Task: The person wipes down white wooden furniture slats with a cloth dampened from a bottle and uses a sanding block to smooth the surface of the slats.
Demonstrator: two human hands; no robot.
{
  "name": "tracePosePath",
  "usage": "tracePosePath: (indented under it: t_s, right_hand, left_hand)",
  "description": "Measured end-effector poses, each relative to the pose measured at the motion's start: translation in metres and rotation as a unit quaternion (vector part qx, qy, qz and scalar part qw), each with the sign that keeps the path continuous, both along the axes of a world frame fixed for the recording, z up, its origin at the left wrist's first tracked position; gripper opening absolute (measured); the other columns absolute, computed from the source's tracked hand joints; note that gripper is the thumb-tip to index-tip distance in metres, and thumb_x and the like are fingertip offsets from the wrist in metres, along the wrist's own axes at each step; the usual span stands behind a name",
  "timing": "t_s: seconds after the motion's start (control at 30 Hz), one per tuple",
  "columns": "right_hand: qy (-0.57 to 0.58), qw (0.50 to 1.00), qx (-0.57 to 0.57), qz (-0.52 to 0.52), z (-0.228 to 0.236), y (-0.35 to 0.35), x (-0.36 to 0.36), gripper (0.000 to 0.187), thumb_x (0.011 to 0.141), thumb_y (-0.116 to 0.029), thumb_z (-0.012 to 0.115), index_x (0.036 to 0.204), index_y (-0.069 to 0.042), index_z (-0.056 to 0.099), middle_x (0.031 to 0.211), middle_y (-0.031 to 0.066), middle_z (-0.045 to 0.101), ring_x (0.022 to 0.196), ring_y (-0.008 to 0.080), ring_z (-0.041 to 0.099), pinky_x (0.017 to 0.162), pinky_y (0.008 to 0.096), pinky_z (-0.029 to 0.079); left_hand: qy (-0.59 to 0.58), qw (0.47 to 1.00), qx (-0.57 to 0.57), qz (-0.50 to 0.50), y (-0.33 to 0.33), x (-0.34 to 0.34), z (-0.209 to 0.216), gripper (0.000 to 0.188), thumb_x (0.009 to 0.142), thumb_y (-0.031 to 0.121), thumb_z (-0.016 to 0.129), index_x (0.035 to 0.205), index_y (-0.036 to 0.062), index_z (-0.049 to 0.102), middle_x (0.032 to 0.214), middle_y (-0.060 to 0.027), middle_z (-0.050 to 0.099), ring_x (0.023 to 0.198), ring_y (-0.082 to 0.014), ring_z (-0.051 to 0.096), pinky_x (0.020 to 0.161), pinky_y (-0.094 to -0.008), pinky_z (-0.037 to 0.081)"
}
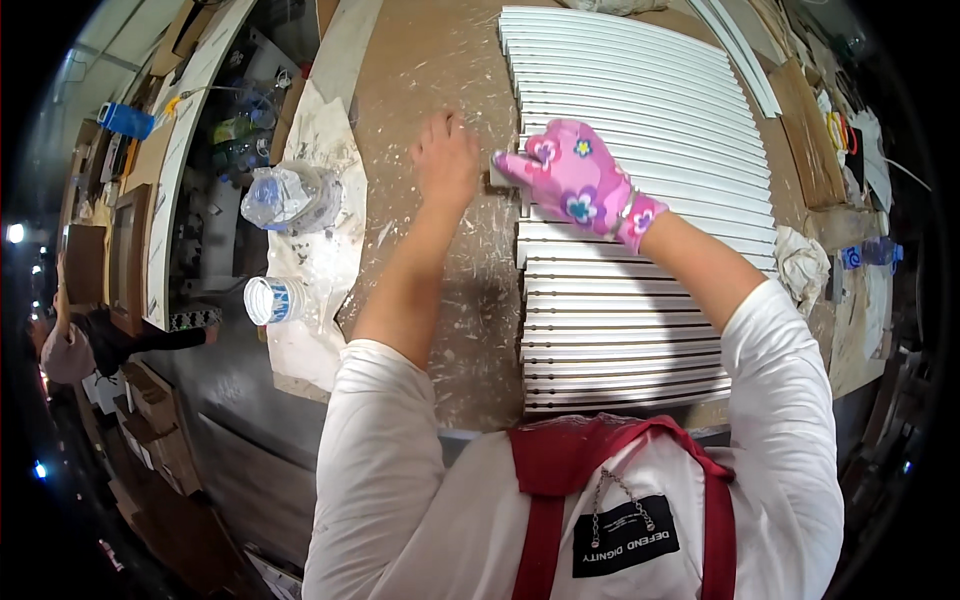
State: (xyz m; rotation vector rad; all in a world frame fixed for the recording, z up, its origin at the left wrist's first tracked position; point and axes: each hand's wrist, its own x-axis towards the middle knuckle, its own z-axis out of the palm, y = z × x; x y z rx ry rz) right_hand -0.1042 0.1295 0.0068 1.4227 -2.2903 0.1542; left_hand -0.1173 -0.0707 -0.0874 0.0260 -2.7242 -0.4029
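Observation:
My right hand (575, 180) wears a pink glove with a flower print and rests on a row of long white slats (640, 110), near their left ends. Its fingers are closed, and a small beige block (497, 177) pokes out under the fingertips. What the palm covers is hidden. To the left, my bare left hand (447, 160) lies on the paint-spotted brown board (420, 60), fingers slightly bent and apart, with nothing seen in them. The slats lie side by side, with small notches along their left ends.
On a stained white cloth (325, 240) at left stand a plastic-wrapped clear container (290, 197) and a white tub (272, 299). A crumpled white rag (801, 262) lies right of the slats. White strips (738, 55) lie at the far right. Another person (68, 350) is at far left.

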Motion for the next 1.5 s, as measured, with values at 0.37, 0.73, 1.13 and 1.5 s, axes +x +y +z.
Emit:
tracePosePath:
  t_s: [0.37, 0.73, 1.13, 1.5]
  right_hand:
    - [-0.073, 0.983, 0.018, -0.170, -0.012, 0.018, -0.024, 0.044, 0.074, -0.024, 0.069, 0.115, -0.014, 0.054, 0.087, 0.0088, 0.060, 0.071, 0.0300, 0.060, 0.062, 0.0407, 0.050]
    - [-0.075, 0.957, 0.005, -0.281, -0.019, 0.077, -0.014, 0.038, 0.076, -0.022, 0.065, 0.113, -0.019, 0.056, 0.078, 0.0069, 0.060, 0.067, 0.0293, 0.060, 0.059, 0.0401, 0.048]
    - [-0.128, 0.949, -0.064, -0.281, 0.006, 0.124, 0.043, 0.021, 0.088, -0.014, 0.048, 0.102, -0.016, 0.063, 0.064, 0.0056, 0.060, 0.062, 0.0273, 0.060, 0.066, 0.0402, 0.050]
    - [-0.231, 0.903, -0.064, -0.355, 0.001, 0.174, 0.060, 0.026, 0.088, -0.017, 0.052, 0.111, -0.016, 0.065, 0.068, 0.0074, 0.060, 0.062, 0.0205, 0.060, 0.058, 0.0354, 0.050]
  left_hand:
    - [-0.020, 1.000, 0.002, 0.006, 0.001, 0.000, 0.001, 0.041, 0.091, 0.029, 0.054, 0.127, 0.0094, 0.055, 0.133, -0.0081, 0.049, 0.125, -0.0273, 0.043, 0.100, -0.0476, 0.034]
    - [-0.046, 0.999, -0.007, 0.005, 0.002, 0.001, 0.006, 0.042, 0.092, 0.031, 0.052, 0.129, 0.0098, 0.052, 0.133, -0.0064, 0.048, 0.124, -0.0276, 0.043, 0.102, -0.0464, 0.032]
    - [-0.067, 0.997, -0.040, 0.025, -0.003, -0.004, -0.001, 0.045, 0.094, 0.033, 0.051, 0.133, 0.0120, 0.048, 0.137, -0.0109, 0.046, 0.126, -0.0312, 0.044, 0.100, -0.0529, 0.035]
    - [0.003, 0.997, -0.039, -0.064, 0.015, -0.016, 0.016, 0.047, 0.095, 0.032, 0.050, 0.136, 0.0105, 0.045, 0.138, -0.0145, 0.045, 0.124, -0.0332, 0.045, 0.099, -0.0488, 0.036]
